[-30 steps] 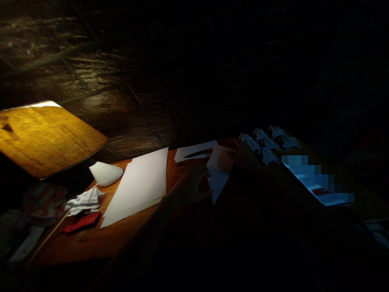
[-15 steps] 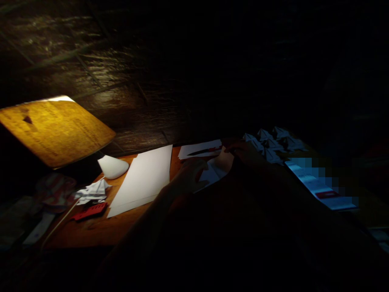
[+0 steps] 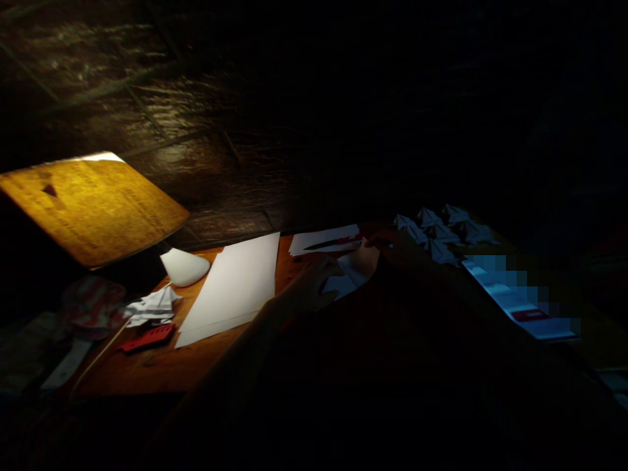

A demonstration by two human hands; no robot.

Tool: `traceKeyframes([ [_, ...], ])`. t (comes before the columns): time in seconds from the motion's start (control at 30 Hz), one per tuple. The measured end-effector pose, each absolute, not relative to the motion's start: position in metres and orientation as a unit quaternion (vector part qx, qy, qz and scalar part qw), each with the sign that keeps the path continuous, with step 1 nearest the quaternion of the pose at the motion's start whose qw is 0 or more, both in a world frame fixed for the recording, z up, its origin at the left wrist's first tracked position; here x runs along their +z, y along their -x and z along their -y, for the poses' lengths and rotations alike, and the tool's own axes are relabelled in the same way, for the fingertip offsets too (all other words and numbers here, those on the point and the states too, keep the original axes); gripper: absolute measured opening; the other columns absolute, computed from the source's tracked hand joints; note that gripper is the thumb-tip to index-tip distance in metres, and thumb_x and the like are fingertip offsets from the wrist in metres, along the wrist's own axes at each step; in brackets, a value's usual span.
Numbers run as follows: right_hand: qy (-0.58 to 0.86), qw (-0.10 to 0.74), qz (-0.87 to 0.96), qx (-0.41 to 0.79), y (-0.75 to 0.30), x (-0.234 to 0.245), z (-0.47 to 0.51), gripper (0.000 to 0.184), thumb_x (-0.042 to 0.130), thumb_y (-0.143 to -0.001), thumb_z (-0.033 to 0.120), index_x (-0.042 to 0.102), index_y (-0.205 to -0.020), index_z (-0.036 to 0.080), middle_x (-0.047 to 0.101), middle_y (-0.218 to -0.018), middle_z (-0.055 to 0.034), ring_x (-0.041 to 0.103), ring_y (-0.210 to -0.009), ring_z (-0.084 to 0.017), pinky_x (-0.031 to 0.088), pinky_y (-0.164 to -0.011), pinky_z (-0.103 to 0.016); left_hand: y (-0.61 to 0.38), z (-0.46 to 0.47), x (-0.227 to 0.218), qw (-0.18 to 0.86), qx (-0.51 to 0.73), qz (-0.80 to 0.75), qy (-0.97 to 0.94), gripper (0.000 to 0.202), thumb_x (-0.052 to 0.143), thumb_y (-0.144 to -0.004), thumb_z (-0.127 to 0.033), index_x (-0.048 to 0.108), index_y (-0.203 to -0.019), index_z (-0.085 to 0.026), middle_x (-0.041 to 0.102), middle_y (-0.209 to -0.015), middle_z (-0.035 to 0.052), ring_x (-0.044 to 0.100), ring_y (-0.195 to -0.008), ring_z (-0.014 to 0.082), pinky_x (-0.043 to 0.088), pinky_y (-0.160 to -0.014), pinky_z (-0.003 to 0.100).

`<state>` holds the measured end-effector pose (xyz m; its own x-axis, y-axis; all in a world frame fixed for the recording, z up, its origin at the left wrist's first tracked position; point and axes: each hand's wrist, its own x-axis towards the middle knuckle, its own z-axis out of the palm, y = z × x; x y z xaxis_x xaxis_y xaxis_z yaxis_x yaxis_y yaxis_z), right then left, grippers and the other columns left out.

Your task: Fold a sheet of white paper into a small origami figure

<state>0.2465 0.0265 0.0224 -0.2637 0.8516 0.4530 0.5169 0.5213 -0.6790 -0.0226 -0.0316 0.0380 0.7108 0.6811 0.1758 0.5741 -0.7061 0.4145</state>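
A partly folded sheet of paper (image 3: 354, 275) lies in dim light on the wooden table, its far right side bent upward. Curved around its left edge is my left hand (image 3: 314, 284), fingers and thumb closed on the paper. My right hand (image 3: 385, 243) pinches the raised far corner; deep shadow hides most of its fingers. Just behind the hands, a knife (image 3: 333, 244) with a dark blade and a red part on its handle rests on a small stack of paper (image 3: 299, 243). Larger white sheets (image 3: 235, 281) lie left of my left hand.
Several folded paper shapes (image 3: 441, 232) stand at the back right, near a lit bluish screen (image 3: 510, 294). On the left are a lamp with a yellow shade (image 3: 98, 209) and white base (image 3: 184, 268), crumpled paper (image 3: 154, 306) and a red object (image 3: 147, 339). A dark wall rises behind.
The view has shifted slightly. My left fingers have moved a little on the paper's left edge, and my right hand has shifted slightly at the raised corner.
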Motion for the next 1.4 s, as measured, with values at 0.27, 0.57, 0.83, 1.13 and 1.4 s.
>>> traceKeyframes([
  [0.27, 0.57, 0.346, 0.729, 0.156, -0.254, 0.03, -0.017, 0.026, 0.056, -0.085, 0.029, 0.077, -0.07, 0.023, 0.074, -0.074, -0.0046, 0.064, -0.068, -0.019, 0.042, -0.062, -0.028, 0.022, 0.029, 0.036, 0.174, 0.163, -0.363, -0.901, 0.067, 0.081, -0.075, -0.048, 0.053, -0.131, -0.024, 0.051, -0.138, 0.0136, 0.047, -0.13, 0.0366, 0.04, -0.11, 0.058],
  [0.57, 0.488, 0.361, 0.781, 0.149, -0.257, 0.038, -0.015, 0.019, 0.064, -0.077, 0.026, 0.079, -0.087, 0.022, 0.077, -0.092, -0.0062, 0.068, -0.082, -0.024, 0.048, -0.074, -0.033, 0.024, 0.025, 0.029, 0.211, 0.231, -0.335, -0.889, 0.069, 0.079, -0.078, -0.028, 0.048, -0.139, -0.023, 0.054, -0.14, 0.0139, 0.053, -0.13, 0.0309, 0.043, -0.112, 0.052],
  [0.83, 0.404, 0.311, 0.833, 0.215, -0.24, 0.028, -0.004, 0.026, 0.065, -0.087, 0.043, 0.076, -0.099, 0.023, 0.076, -0.096, -0.0055, 0.068, -0.082, -0.021, 0.048, -0.067, -0.029, 0.021, 0.022, 0.026, 0.324, 0.304, -0.322, -0.836, 0.05, 0.071, -0.086, -0.032, 0.055, -0.132, -0.021, 0.06, -0.133, 0.0134, 0.057, -0.126, 0.0265, 0.046, -0.111, 0.048],
  [1.13, 0.44, 0.261, 0.834, 0.207, -0.242, 0.022, -0.003, 0.039, 0.077, -0.077, 0.042, 0.073, -0.112, 0.026, 0.077, -0.095, -0.0055, 0.068, -0.075, -0.02, 0.044, -0.059, -0.026, 0.022, 0.011, 0.026, 0.276, 0.326, -0.378, -0.821, 0.025, 0.056, -0.092, -0.032, 0.067, -0.107, -0.015, 0.07, -0.103, 0.0093, 0.067, -0.098, 0.024, 0.054, -0.091, 0.04],
  [1.4, 0.332, 0.305, 0.874, 0.182, -0.226, 0.032, 0.003, 0.024, 0.076, -0.079, 0.038, 0.074, -0.095, 0.021, 0.073, -0.105, -0.0082, 0.066, -0.091, -0.021, 0.048, -0.075, -0.029, 0.012, 0.024, 0.025, 0.287, 0.369, -0.362, -0.806, 0.037, 0.054, -0.097, -0.038, 0.063, -0.126, -0.018, 0.069, -0.123, 0.0119, 0.066, -0.114, 0.0258, 0.053, -0.099, 0.039],
])
